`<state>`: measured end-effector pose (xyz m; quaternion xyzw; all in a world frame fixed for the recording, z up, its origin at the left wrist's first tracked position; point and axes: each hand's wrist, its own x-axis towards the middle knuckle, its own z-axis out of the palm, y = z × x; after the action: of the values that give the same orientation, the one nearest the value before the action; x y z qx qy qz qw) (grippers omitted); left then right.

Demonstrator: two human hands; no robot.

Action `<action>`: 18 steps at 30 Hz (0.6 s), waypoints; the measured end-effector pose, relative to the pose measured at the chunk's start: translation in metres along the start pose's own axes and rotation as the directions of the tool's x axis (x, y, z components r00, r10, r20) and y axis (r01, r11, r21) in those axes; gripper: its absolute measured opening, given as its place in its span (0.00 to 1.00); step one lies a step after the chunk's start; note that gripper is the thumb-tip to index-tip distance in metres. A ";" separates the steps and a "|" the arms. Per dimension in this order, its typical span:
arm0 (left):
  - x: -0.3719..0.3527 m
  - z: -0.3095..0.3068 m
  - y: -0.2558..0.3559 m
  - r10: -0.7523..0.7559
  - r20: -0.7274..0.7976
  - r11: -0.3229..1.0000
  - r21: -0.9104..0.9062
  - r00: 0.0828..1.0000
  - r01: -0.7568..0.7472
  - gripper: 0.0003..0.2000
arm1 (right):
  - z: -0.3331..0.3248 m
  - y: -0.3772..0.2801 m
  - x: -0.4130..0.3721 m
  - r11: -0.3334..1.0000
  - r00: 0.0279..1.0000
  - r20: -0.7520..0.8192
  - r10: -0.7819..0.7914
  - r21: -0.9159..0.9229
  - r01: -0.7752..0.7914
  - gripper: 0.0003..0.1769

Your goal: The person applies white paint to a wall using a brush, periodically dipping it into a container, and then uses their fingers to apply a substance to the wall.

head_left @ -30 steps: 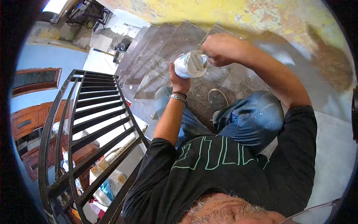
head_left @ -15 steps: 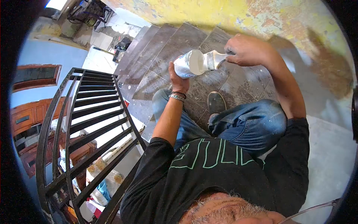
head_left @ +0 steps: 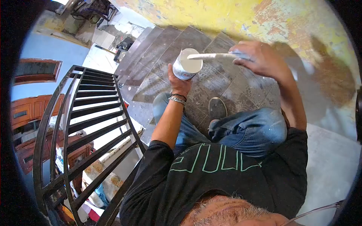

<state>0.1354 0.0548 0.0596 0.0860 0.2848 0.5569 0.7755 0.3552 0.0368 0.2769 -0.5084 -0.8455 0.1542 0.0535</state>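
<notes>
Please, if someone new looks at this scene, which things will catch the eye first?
Probably the patchy yellow wall along the top, and the black metal railing slanting down the left side. Near the middle, the left hand holds a white cup, while the right hand holds a pale brush, seen edge-on, its end over the cup's opening.

The left hand [head_left: 180,83] holds a cup [head_left: 183,73] with whitish contents. The right hand [head_left: 258,58] grips a brush [head_left: 218,55], seen edge-on, its tip at the cup's opening. Tiled steps [head_left: 162,49] lie beyond, between a black railing [head_left: 98,101] and a patchy yellow wall [head_left: 218,17].
</notes>
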 end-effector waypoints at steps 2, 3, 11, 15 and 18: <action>0.001 -0.002 -0.001 -0.006 0.013 1.000 -0.025 1.000 0.006 0.30 | 0.011 0.000 -0.002 0.999 0.999 -0.006 -0.049 -0.021 0.049 0.11; 0.002 -0.003 -0.001 -0.003 0.009 1.000 -0.024 1.000 0.004 0.30 | 0.016 0.000 -0.004 0.996 0.998 -0.002 -0.070 -0.057 0.070 0.12; 0.000 0.003 0.001 -0.044 -0.005 0.999 -0.022 0.999 0.044 0.30 | 0.018 0.004 -0.017 0.998 0.988 -0.141 -0.068 -0.013 0.067 0.11; 0.000 0.005 -0.003 -0.046 -0.026 0.999 -0.002 0.999 0.046 0.30 | 0.036 0.006 -0.016 0.996 0.963 -0.252 -0.094 -0.025 0.091 0.10; 0.004 0.003 -0.007 -0.067 -0.005 0.998 -0.010 0.998 0.067 0.30 | 0.049 0.007 -0.020 0.982 0.946 -0.283 -0.155 -0.150 0.117 0.12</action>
<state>0.1432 0.0564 0.0571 0.0712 0.2869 0.5320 0.7935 0.3585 0.0121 0.2301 -0.4684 -0.8696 0.0172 0.1554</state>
